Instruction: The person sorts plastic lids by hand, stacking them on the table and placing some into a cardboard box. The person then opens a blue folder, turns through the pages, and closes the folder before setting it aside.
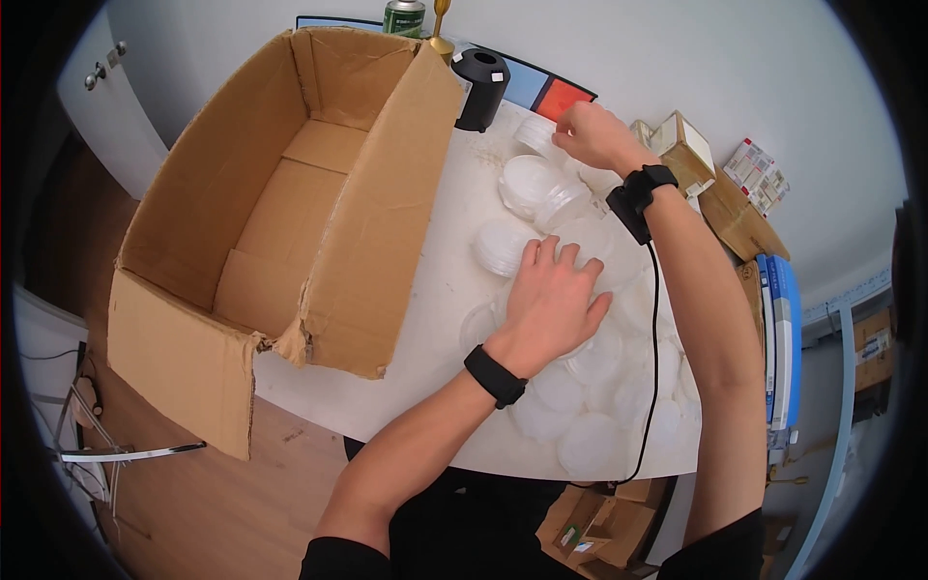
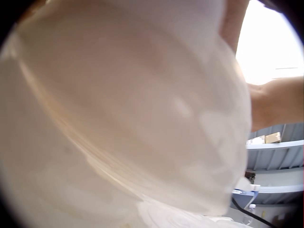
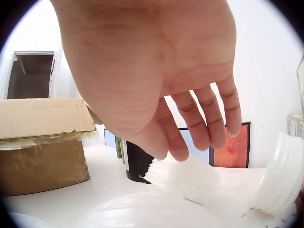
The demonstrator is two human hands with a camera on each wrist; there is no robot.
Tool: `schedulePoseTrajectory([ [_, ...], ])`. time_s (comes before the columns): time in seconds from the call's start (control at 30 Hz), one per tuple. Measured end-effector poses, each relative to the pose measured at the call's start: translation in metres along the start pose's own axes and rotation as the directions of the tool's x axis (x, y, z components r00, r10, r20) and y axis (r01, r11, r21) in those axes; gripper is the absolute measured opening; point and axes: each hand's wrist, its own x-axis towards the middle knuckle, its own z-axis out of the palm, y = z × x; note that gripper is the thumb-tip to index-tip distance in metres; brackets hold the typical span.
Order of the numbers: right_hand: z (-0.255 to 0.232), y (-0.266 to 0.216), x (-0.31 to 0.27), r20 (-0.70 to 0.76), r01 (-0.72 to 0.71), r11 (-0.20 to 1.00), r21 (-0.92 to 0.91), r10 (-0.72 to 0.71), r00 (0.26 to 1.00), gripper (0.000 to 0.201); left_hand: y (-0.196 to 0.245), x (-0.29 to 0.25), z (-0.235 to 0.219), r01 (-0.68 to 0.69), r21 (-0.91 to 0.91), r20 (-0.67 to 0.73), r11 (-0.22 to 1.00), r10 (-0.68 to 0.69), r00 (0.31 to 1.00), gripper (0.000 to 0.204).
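Observation:
Stacks of translucent round plastic lids lie across the white table. My left hand [image 1: 553,307], fingers spread, is over the lids at the middle, beside a tilted lid stack [image 1: 503,247]. A blurred pale plastic surface [image 2: 142,104] fills most of the left wrist view and hides the left fingers. My right hand [image 1: 601,137] reaches to the far side, palm down, at the far lid stack [image 1: 535,133]. In the right wrist view its fingers [image 3: 195,126] hang down, with thumb and index tips right at the top of that white stack [image 3: 183,178]. Another lid stack [image 1: 530,182] lies nearer me.
A large open cardboard box [image 1: 387,251] stands on the left of the table. Behind are a black cylinder [image 1: 480,92] and a green can [image 1: 404,17]. Small boxes [image 1: 682,153] and blue binders [image 1: 783,338] line the right edge. A black cable [image 1: 654,358] hangs from the right wrist.

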Motion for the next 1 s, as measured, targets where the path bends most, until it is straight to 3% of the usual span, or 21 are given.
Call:
schedulePoseTrajectory([
  [0.07, 0.014, 0.006, 0.005, -0.344, 0.104, 0.992, 0.065, -0.076, 0.936, 0.035, 0.0, 0.001, -0.001, -0.003, 0.005, 0.006, 1.0, 0.003, 1.0, 0.037],
  [0.2, 0.038, 0.019, 0.036, -0.402, 0.15, 0.965, 0.215, -0.053, 0.914, 0.038, -0.001, 0.0, 0.001, -0.001, 0.003, 0.003, 1.0, 0.001, 1.0, 0.037],
  [0.27, 0.042, 0.023, 0.041, -0.101, 0.065, 0.95, 0.305, -0.035, 0.994, 0.041, -0.002, 0.0, 0.002, 0.004, 0.002, -0.013, 1.0, -0.004, 1.0, 0.037],
  [0.33, 0.044, 0.026, 0.042, -0.083, 0.107, 0.922, 0.371, -0.082, 0.993, 0.045, -0.001, 0.0, 0.001, -0.005, -0.011, -0.009, 1.0, 0.005, 1.0, 0.036],
  [0.47, 0.045, 0.026, 0.035, -0.001, 0.052, 0.893, 0.447, -0.057, 0.998, 0.054, 0.001, -0.001, 0.001, -0.005, -0.005, 0.001, 1.0, 0.005, 1.0, 0.035],
  [0.53, 0.04, 0.025, 0.028, 0.14, -0.054, 0.876, 0.479, -0.016, 0.99, 0.053, 0.001, -0.001, 0.002, -0.004, 0.008, -0.007, 1.0, 0.004, 1.0, 0.035],
  [0.67, 0.029, 0.039, 0.011, 0.197, -0.073, 0.862, 0.501, -0.031, 0.98, 0.051, 0.001, -0.003, 0.002, -0.01, 0.0, -0.02, 1.0, 0.01, 1.0, 0.034],
  [0.77, 0.015, 0.051, -0.015, 0.14, -0.12, 0.837, 0.534, 0.052, 0.989, 0.044, 0.002, -0.002, 0.005, -0.012, 0.018, -0.03, 1.0, 0.013, 0.999, 0.034],
  [0.9, -0.001, 0.068, -0.043, 0.17, -0.17, 0.821, 0.544, 0.09, 0.981, 0.04, 0.001, -0.002, 0.003, -0.014, 0.014, -0.042, 1.0, 0.014, 0.999, 0.034],
  [1.0, -0.005, 0.082, -0.059, 0.149, -0.154, 0.864, 0.479, 0.093, 0.984, 0.038, 0.002, -0.002, 0.002, -0.002, -0.009, -0.043, 1.0, 0.002, 0.999, 0.035],
])
